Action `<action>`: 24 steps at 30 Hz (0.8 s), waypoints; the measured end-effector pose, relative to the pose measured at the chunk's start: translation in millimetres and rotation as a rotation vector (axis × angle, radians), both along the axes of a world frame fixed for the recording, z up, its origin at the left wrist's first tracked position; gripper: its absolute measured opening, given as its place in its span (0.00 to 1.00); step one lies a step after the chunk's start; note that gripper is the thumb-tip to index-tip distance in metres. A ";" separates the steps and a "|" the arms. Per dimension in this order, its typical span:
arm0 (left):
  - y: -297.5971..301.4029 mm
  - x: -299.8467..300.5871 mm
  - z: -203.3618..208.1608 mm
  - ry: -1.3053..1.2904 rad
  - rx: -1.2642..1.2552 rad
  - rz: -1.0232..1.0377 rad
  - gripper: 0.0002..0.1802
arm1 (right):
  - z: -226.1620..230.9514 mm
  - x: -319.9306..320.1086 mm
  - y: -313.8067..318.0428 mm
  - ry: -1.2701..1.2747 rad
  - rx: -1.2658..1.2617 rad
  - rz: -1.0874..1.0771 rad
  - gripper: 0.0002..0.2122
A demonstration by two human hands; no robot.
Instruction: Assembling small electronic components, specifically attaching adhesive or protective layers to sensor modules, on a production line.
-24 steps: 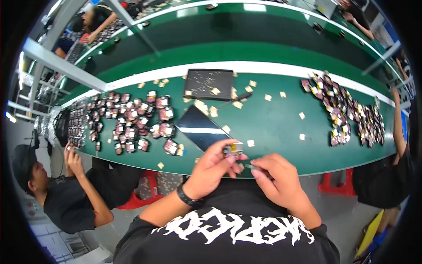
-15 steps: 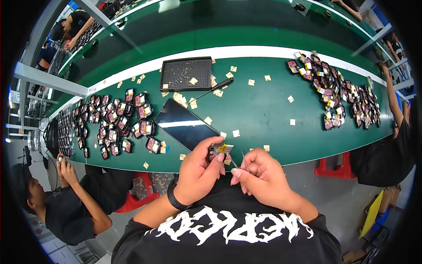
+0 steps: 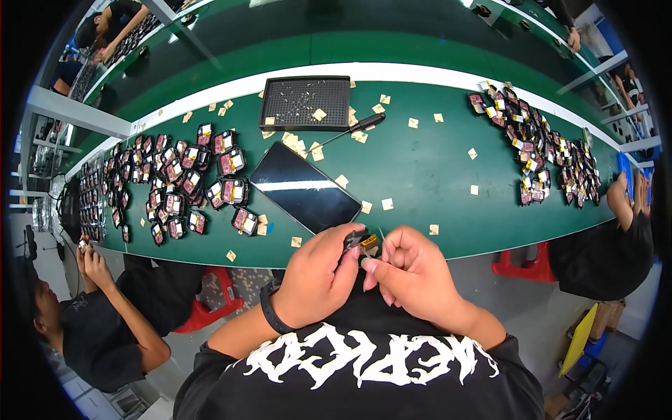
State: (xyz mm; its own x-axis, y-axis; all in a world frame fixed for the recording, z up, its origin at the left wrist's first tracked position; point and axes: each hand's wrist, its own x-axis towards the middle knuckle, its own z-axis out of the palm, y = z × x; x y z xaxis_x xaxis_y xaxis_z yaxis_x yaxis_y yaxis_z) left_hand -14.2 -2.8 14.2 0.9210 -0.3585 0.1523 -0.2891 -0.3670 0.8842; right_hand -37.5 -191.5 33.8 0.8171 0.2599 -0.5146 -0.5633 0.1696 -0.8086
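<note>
My left hand [image 3: 318, 274] grips a small black part with a yellow patch [image 3: 361, 242] just below the near edge of the green bench [image 3: 434, 168]. My right hand [image 3: 411, 273] pinches thin metal tweezers [image 3: 383, 241] whose tip meets that part. Both hands are close together over my lap. A black phone [image 3: 304, 185] lies screen up on the bench just beyond them. To its left is a heap of small black and pink parts [image 3: 182, 185].
A black perforated tray [image 3: 305, 103] and a screwdriver [image 3: 350, 128] lie farther back. Small tan squares are scattered on the bench. Another heap of parts [image 3: 542, 154] lies at the right. Seated people work at my left [image 3: 91, 315] and right [image 3: 616, 231].
My head has tilted down, so the bench sits higher in view. My hands have drawn closer together, and the right hand's tweezers now touch the small part.
</note>
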 end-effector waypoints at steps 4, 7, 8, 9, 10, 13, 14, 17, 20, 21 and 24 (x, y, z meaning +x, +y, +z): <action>13.9 3.8 -4.4 0.119 -0.051 -0.038 0.15 | -10.0 -4.4 13.2 -0.062 -0.041 -0.043 0.10; 24.9 3.1 -2.9 0.274 -0.150 -0.079 0.14 | -7.7 -6.0 20.2 -0.179 -0.082 -0.027 0.10; 28.3 2.3 -2.3 0.390 -0.200 -0.100 0.14 | -6.7 -6.7 21.4 -0.176 -0.093 -0.019 0.10; 31.7 1.6 -3.2 0.391 -0.213 -0.091 0.14 | -5.8 -6.9 21.5 -0.210 -0.135 0.024 0.10; 35.1 1.0 -4.2 0.410 -0.266 -0.118 0.14 | -4.8 -7.2 21.6 -0.244 -0.177 0.068 0.09; 42.4 3.0 -0.3 0.439 -0.317 -0.114 0.14 | -5.9 -11.9 21.9 -0.308 -0.131 0.043 0.08; 44.9 4.1 2.5 0.452 -0.302 -0.091 0.14 | -5.4 -12.4 24.2 -0.308 -0.139 0.056 0.08; 56.3 4.4 5.5 0.508 -0.293 -0.087 0.14 | 0.0 -11.4 32.9 -0.392 -0.104 -0.087 0.08; 67.1 3.5 2.8 0.373 -0.253 -0.090 0.15 | 12.4 -9.0 43.8 -0.308 -0.218 -0.039 0.08; 70.0 4.0 2.8 0.372 -0.260 -0.090 0.15 | 12.7 -9.4 47.4 -0.307 -0.241 0.016 0.08; 78.1 4.9 1.6 0.186 -0.198 -0.079 0.16 | 20.9 -2.9 59.6 -0.188 -0.239 0.093 0.09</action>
